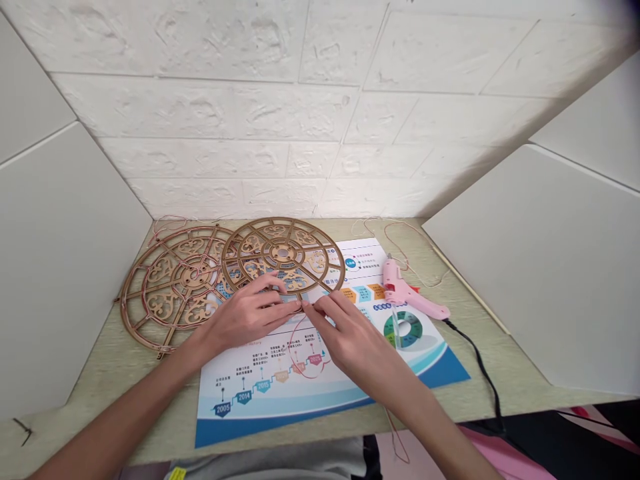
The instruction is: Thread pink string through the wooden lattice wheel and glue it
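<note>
Near rim of upper disc (pixel 273 253) is pinched by L hand (pixel 250 313), w/ wire (pixel 291 353) apparently pinched there by R hand (pixel 350 333); a loose loop is left just nearside of the grips. Wire seems already laid along rings of lower disc (pixel 203 279), L of the grips; none can be made out on the upper's rings, so work there's judged barely begun, most left. Glue gun (pixel 393 287) is set down unheld, R of the grips.
</note>
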Tool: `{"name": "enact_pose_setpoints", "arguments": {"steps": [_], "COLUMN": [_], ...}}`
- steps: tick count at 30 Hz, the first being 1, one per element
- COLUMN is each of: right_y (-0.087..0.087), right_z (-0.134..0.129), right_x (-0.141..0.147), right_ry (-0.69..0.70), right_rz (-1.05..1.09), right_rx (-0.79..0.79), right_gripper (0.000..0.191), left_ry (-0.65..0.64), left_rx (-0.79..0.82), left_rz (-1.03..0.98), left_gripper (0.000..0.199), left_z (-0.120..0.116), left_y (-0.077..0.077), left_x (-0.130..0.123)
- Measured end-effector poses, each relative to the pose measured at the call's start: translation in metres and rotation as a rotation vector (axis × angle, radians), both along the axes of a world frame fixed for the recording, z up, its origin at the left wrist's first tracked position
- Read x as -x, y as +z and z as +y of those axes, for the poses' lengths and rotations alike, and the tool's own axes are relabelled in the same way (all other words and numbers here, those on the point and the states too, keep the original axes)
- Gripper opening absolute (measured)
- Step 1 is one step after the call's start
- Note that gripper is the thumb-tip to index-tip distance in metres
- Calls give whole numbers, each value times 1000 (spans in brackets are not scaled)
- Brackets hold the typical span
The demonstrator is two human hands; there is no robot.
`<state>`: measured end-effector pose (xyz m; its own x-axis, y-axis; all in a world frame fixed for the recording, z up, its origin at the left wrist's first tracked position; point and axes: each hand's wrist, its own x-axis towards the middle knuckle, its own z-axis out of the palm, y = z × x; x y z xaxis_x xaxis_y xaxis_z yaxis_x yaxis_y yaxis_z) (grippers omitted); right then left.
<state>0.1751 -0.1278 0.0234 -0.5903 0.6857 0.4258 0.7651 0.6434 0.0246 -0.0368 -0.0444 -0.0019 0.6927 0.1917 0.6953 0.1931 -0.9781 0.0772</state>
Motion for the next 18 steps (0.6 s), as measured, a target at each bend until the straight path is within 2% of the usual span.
{"name": "enact_pose_setpoints", "arguments": {"steps": [3,8,11,18], "right_y": [-4,-14,-17,-16], "right_z": [-1,-2,-1,6], "right_x": [-1,-4,-4,-8], "right_ry": [-8,51,27,-4], "right_rz": [37,318,433,464], "right_rx": [5,55,95,184], "right_gripper": [32,35,32,22], "left_ry": [0,10,9,48], "left_rx": [-4,8,10,13], "left_rz": [17,18,33,78], "left_gripper": [18,20,20,16], "left_z": [0,0,0,-2], "left_y": [0,1,1,3], "left_x": [0,0,0,-2]}}
